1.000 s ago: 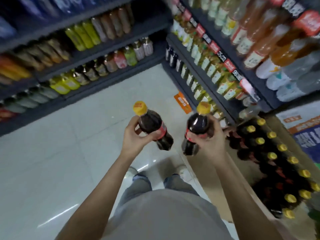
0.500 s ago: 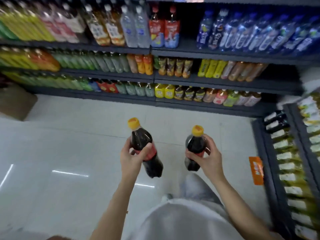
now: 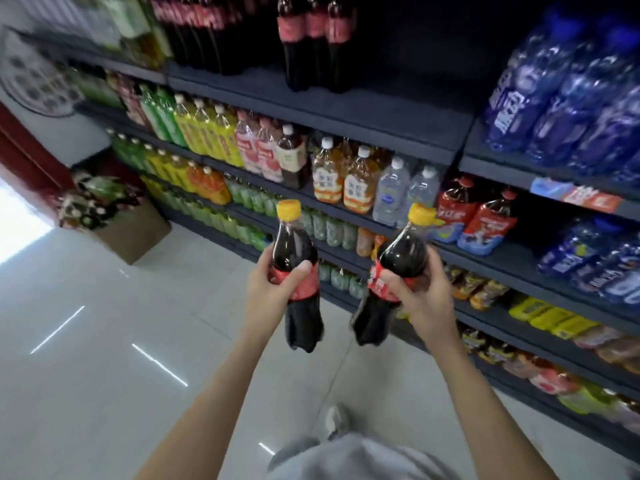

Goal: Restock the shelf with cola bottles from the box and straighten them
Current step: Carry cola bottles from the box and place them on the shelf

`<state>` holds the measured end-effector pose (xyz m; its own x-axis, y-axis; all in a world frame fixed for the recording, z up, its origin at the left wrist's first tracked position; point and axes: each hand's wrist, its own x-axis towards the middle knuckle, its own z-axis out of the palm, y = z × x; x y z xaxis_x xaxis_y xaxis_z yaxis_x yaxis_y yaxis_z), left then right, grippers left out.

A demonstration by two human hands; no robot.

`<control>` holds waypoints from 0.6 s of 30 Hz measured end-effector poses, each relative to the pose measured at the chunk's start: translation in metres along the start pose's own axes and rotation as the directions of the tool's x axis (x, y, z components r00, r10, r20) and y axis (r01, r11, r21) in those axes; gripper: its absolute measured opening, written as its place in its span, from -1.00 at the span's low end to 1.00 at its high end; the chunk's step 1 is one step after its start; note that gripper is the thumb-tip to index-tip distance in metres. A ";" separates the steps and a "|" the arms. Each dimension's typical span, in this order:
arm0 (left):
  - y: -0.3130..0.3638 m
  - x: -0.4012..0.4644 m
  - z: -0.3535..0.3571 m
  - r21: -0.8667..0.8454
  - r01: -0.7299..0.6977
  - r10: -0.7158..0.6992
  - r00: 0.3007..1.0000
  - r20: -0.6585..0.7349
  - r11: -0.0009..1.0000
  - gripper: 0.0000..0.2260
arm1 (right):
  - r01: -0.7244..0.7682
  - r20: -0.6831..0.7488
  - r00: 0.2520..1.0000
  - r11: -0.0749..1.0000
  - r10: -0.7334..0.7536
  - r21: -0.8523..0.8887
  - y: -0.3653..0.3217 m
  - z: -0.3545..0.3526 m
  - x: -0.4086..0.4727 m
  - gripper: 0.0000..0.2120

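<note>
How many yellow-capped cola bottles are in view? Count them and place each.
2. One cola bottle is in the left hand, the other cola bottle in the right hand. None visible elsewhere.

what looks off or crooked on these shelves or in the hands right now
Nothing looks spilled or damaged. The cola bottle in the right hand leans right, while the one in the left hand is nearly upright. The upper shelf has a bare stretch beside three big cola bottles.
</note>
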<state>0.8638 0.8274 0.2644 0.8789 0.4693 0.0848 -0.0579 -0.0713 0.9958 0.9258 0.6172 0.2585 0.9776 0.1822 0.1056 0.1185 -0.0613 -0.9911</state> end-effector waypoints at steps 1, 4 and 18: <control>0.011 0.026 0.004 0.012 -0.040 0.040 0.999 0.011 0.999 -0.55 | 0.034 -0.011 0.999 0.999 -0.034 -0.017 -0.010 0.004 0.025 -0.49; 0.039 0.101 0.018 0.049 -0.179 0.178 0.984 0.027 0.983 -0.43 | 0.137 -0.084 0.987 0.990 -0.139 -0.031 -0.036 0.015 0.094 -0.44; 0.059 0.388 0.119 -0.113 -0.440 0.454 0.874 0.176 0.891 -0.43 | 0.295 -0.419 0.799 0.888 -0.432 -0.354 -0.062 0.052 0.339 -0.37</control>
<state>1.2577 0.9008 0.3519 0.8247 0.2229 0.5197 -0.4920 -0.1703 0.8538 1.2402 0.7341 0.3517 0.8025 -0.2387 0.5468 0.4550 -0.3479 -0.8197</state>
